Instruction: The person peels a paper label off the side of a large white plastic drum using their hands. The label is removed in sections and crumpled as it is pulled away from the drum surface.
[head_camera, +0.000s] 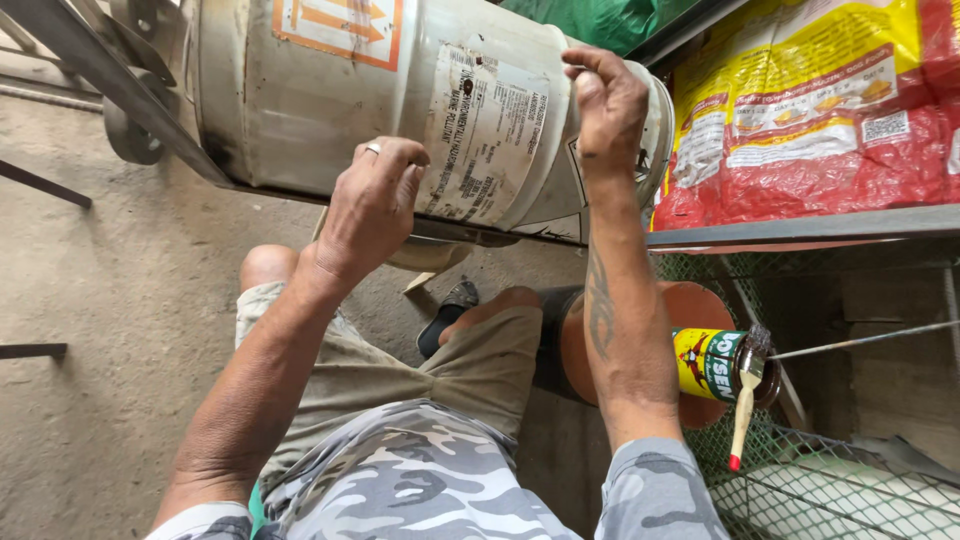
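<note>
A large white metal drum (330, 90) with worn paper labels lies on its side on a metal shelf edge in front of me. My left hand (370, 205), a ring on one finger, presses flat against the drum's lower side. My right hand (605, 105) grips the drum's rim at its right end, fingers curled over the edge. I am seated, knees in beige shorts (400, 360) below the drum.
A small yellow-labelled tin (715, 365) with a paintbrush (745, 395) laid across it sits on a round reddish stool (690, 310). Red and yellow sacks (820, 110) fill the shelf at right. Green wire mesh (830, 480) lies below. Bare concrete floor (120, 300) spreads left.
</note>
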